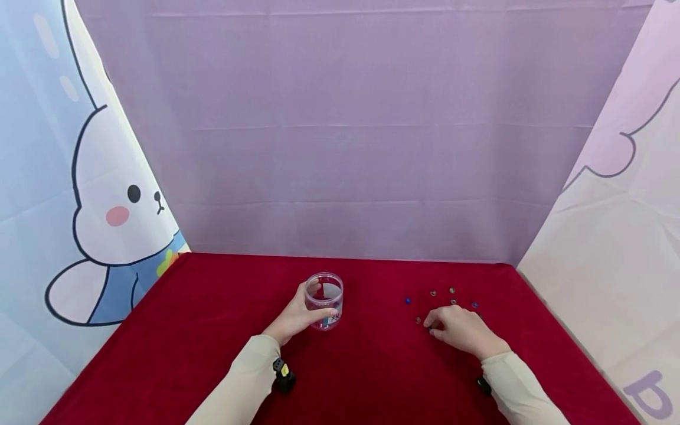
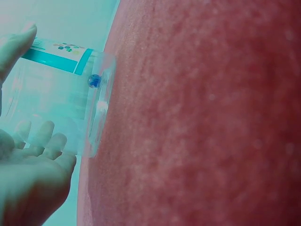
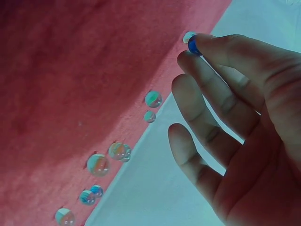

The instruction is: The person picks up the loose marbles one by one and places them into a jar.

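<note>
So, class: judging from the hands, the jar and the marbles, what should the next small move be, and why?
Probably lift the right hand and carry its blue marble towards the clear plastic jar. The fingertips already pinch that marble, the left hand steadies the open jar on the red cloth, and one blue marble in the jar is already there.

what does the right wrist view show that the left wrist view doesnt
Only the right wrist view shows the right hand pinching a blue marble at its fingertips, with loose marbles scattered on the cloth nearby. Only the left wrist view shows the left hand holding the clear plastic jar, which has a teal-striped label and one blue bead at its base. Both show the red cloth under the work.
</note>
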A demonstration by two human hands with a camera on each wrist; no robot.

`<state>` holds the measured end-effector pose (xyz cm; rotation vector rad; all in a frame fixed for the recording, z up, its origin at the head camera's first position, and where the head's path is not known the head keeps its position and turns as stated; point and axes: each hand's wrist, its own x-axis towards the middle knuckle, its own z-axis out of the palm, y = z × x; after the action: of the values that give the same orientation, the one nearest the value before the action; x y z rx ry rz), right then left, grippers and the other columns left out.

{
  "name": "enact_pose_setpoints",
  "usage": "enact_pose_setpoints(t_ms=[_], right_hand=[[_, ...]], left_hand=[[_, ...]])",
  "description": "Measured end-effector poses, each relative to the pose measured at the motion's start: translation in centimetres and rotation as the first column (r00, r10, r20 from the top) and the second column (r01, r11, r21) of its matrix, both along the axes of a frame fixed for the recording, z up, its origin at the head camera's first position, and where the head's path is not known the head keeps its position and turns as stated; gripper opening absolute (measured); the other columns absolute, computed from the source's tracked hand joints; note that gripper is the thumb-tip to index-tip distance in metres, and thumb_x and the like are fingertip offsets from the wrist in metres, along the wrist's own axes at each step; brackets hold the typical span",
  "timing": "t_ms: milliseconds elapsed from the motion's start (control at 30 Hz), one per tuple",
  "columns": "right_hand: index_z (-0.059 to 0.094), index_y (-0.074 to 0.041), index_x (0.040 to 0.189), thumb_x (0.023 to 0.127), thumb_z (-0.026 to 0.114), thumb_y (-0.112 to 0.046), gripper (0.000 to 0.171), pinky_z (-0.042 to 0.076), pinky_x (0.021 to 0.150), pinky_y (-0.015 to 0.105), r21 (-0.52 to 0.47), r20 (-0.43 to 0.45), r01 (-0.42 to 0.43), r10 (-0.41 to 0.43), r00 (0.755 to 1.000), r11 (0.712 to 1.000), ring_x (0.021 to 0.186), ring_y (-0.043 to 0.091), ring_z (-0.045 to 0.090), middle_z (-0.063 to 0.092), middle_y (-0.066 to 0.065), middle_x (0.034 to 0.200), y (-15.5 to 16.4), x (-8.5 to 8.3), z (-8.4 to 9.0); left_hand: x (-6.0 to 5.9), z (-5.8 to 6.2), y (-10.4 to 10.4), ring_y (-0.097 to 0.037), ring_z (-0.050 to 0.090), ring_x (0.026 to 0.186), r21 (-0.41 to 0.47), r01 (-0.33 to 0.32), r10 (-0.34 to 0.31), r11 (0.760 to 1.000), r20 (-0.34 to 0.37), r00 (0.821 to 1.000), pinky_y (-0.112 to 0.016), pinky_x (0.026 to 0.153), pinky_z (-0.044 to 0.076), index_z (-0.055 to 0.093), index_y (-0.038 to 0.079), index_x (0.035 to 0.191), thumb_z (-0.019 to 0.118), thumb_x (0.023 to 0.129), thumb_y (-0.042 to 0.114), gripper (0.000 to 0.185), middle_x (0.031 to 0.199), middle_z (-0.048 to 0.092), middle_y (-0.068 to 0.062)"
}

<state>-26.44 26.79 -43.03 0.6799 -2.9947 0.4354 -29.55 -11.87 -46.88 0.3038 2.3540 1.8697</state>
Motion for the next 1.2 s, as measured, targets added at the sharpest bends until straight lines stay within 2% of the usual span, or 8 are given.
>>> enact_pose_setpoints(t_ms=[433,700,1200], right_hand=[[0.077,-0.014,0.1,0.086,0.078,-0.009,0.015,0.056,0.074,0.031,-0.055,-0.012,-0.1,0.1,0.995,0.993,0.088,0.013,0.067,0.071,-0.008,0.095,-0.5,-0.5,0.9],[0.076,-0.011,0.1,0.087,0.077,-0.006,0.014,0.056,0.077,0.033,-0.084,-0.101,-0.201,0.192,0.976,0.976,0.088,0.017,0.068,0.071,-0.008,0.093,-1.1,-1.0,1.1],[0.075,-0.009,0.107,0.09,0.074,-0.008,0.016,0.056,0.077,0.029,-0.16,-0.096,-0.215,0.202,0.975,0.963,0.091,0.016,0.066,0.071,-0.006,0.1,-2.9,-1.4,1.4]], left_hand=[[0.0,0.0,0.0,-0.032,0.038,0.136,0.001,0.005,-0.005,1.0,-0.002,1.0,-0.057,0.106,0.04,0.025,0.016,0.153,0.085,0.081,0.039,0.097,0.155,0.036,-0.01],[0.1,0.1,0.0,-0.032,0.037,0.136,0.001,0.0,0.0,1.0,0.0,1.0,-0.057,0.106,0.04,0.025,0.015,0.153,0.085,0.081,0.038,0.096,0.154,0.036,-0.009],[-0.1,-0.1,0.0,-0.031,0.037,0.137,-0.008,-0.005,0.005,1.0,0.003,1.0,-0.057,0.106,0.039,0.026,0.017,0.152,0.086,0.08,0.04,0.097,0.154,0.037,-0.008]])
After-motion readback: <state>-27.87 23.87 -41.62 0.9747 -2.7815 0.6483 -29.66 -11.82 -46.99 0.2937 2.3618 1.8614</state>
